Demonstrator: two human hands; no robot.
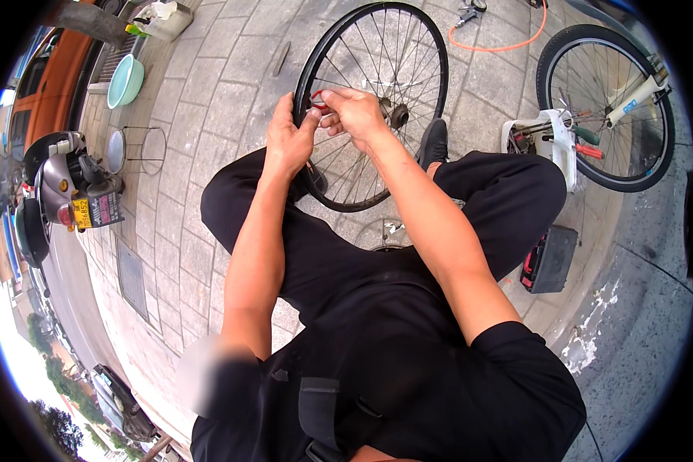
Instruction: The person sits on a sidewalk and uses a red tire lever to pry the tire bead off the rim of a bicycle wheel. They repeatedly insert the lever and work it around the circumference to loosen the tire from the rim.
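A spoked bicycle wheel [444, 69] stands between my legs, its rim close to my hands. My right hand [354, 117] pinches a small red spoke wrench [316, 95] at the inner side of the rim, among the spokes. At the wheel's left edge my left hand [288, 138] is closed round the rim, its thumb close to the wrench. The fingers partly cover the wrench, so where it meets the spoke is hidden.
A bicycle's wheel [545, 73] and a white container of tools [560, 158] are at right, with a black case [553, 260] nearer. An orange hose [500, 49] lies beyond. At left are a teal basin [125, 81], a wire stand [152, 150] and a motor scooter [65, 177].
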